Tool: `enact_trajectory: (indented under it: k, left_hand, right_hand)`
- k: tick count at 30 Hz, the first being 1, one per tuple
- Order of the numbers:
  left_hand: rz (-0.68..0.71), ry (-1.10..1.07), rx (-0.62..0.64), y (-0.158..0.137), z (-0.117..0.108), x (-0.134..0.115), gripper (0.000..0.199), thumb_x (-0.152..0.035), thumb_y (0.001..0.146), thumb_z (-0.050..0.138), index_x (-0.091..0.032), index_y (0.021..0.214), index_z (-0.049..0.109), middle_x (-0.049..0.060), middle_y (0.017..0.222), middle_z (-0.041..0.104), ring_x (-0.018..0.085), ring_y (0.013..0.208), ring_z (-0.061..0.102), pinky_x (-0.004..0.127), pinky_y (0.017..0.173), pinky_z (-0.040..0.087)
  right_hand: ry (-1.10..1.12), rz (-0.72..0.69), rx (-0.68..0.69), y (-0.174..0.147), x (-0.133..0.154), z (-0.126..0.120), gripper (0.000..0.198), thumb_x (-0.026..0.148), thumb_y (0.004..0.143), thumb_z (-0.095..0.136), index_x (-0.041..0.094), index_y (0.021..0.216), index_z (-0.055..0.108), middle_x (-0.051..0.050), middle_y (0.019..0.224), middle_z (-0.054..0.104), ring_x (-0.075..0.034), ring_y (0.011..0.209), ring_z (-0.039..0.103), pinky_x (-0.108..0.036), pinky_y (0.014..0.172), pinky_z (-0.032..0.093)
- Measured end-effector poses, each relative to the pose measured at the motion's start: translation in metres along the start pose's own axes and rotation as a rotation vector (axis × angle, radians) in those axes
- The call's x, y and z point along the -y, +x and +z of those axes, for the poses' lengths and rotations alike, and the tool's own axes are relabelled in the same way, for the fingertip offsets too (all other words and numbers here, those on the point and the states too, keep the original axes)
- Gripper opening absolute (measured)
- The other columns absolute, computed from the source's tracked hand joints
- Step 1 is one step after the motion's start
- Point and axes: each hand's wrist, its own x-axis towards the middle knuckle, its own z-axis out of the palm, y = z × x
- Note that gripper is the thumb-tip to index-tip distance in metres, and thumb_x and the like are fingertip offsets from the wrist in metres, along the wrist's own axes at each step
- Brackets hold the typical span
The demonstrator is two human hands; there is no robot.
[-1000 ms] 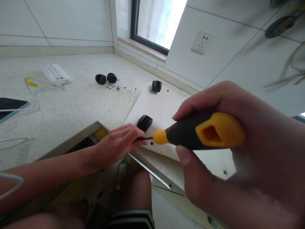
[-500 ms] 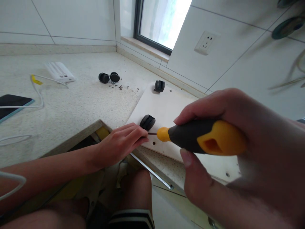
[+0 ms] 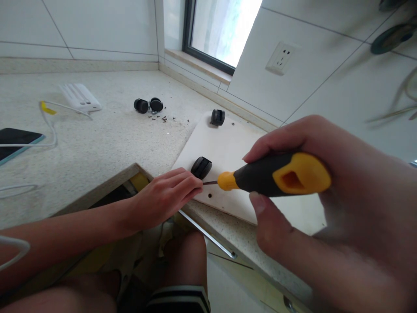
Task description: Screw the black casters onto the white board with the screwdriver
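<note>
In my right hand (image 3: 312, 208) is a screwdriver (image 3: 259, 177) with a black and yellow handle, thumb below it and index finger above. Its thin shaft points left, toward the fingertips of my left hand (image 3: 166, 191). Those fingertips are pinched together around the shaft's end, beside a black caster wheel (image 3: 201, 168) on a white board (image 3: 224, 148). They hide the screwdriver tip and whatever they may hold there. Farther back on the same board stands another black caster (image 3: 217, 117).
Two loose casters (image 3: 149, 105) and several small dark screws (image 3: 163, 118) lie on the speckled countertop (image 3: 114, 143). To the left are a white power bank (image 3: 81, 98), a cable and a phone (image 3: 19, 141). An open drawer (image 3: 114, 191) sits below my left forearm.
The screwdriver handle has tilted upward and turned a little in my right hand, whose thumb and finger have shifted. My left hand stays in almost the same place.
</note>
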Motion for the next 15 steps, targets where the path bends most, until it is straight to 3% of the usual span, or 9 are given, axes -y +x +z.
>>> enact_trajectory:
  k: [3,11,15]
  left_hand:
    - [0.008,0.004,-0.001,0.000,0.000,-0.001,0.008,-0.012,0.110,0.065,-0.019,0.112,0.063,0.001,0.095,0.074,0.017,0.087,0.071,0.028,0.083,0.057]
    - [0.008,0.054,-0.013,0.001,-0.001,-0.002,0.008,-0.013,0.109,0.065,-0.020,0.112,0.065,0.001,0.093,0.075,0.017,0.087,0.073,0.028,0.082,0.059]
    - [0.011,0.033,-0.004,-0.001,0.000,0.000,0.008,-0.013,0.110,0.065,-0.020,0.114,0.064,0.001,0.096,0.075,0.017,0.089,0.073,0.029,0.085,0.059]
  right_hand:
    - [-0.022,-0.105,-0.079,0.002,-0.016,0.008,0.018,0.041,0.093,0.067,0.043,0.110,0.067,0.011,0.099,0.073,-0.016,0.082,0.067,-0.034,0.063,0.055]
    - [-0.018,-0.074,-0.108,0.005,-0.016,0.008,0.019,0.044,0.089,0.071,0.040,0.106,0.067,0.008,0.093,0.074,-0.018,0.074,0.066,-0.034,0.052,0.052]
    - [-0.033,-0.031,-0.113,0.006,-0.017,0.007,0.023,0.041,0.083,0.074,0.038,0.105,0.067,0.007,0.090,0.074,-0.017,0.073,0.066,-0.035,0.055,0.050]
